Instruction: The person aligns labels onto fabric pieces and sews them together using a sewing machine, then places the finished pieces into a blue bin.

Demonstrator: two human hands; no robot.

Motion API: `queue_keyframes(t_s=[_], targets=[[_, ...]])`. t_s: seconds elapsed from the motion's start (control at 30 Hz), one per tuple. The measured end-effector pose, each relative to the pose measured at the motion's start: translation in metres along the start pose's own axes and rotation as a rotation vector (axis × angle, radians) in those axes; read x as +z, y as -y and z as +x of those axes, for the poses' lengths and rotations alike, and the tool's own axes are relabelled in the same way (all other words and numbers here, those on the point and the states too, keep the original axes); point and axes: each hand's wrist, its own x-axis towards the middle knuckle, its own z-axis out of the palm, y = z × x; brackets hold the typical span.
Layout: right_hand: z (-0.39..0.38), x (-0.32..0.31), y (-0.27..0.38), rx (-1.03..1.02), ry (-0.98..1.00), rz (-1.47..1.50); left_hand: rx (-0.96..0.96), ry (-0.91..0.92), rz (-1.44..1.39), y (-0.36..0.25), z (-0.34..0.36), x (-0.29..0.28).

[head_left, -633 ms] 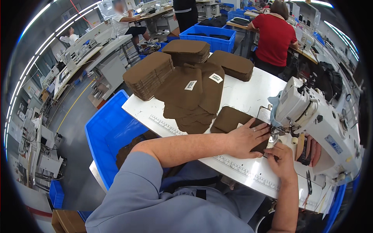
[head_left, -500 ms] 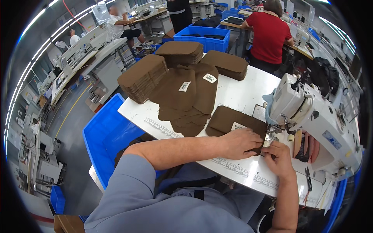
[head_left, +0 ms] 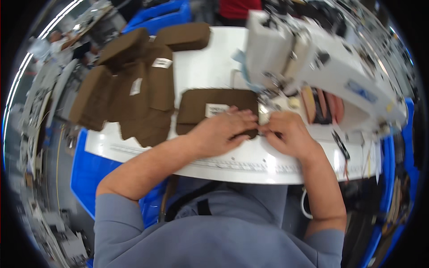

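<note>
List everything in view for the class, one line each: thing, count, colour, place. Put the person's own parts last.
table: one, white, centre
sewing machine: one, white, table's right side
panel: one, brown, left of the machine's needle area
stacks: three, brown, table's back left
loose panels: several, brown, beside the stacks
labels: three, white, on panels
snips: one, black, front right
bins: at least three, blue, around the table
co-worker's shirt: one, red, top
left hand: one, bare, on the panel
right hand: one, bare, at its right edge

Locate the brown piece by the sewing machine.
In the head view, the brown piece lies near the middle on the white table, just left of the needle end of the sewing machine, with the left hand on its lower right part.
</note>
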Motion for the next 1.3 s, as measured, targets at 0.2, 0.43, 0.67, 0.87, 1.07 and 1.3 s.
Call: queue_keyframes(t_s=[0.2, 0.43, 0.67, 0.87, 1.07, 1.3], targets=[[0.001, -0.002, 0.004, 0.043, -0.011, -0.029, -0.073, 0.038, -0.05, -0.004, 0.003, -0.008], [0.003, 0.008, -0.001, 0.131, -0.096, -0.097, -0.065, 0.006, 0.029, 0.013, 0.016, -0.009], [0.005, 0.015, -0.002, 0.211, -0.126, -0.286, -0.04, -0.053, 0.038, 0.037, 0.032, -0.01], [0.005, 0.014, -0.004, 0.216, -0.139, -0.273, -0.074, -0.094, 0.063, 0.042, 0.045, -0.015], [0.003, 0.013, -0.009, 0.174, -0.192, -0.195, -0.072, -0.212, 0.202, 0.042, 0.044, -0.014], [0.008, 0.006, -0.001, 0.117, -0.227, -0.317, -0.21, -0.121, 0.448, 0.052, 0.04, -0.021]])
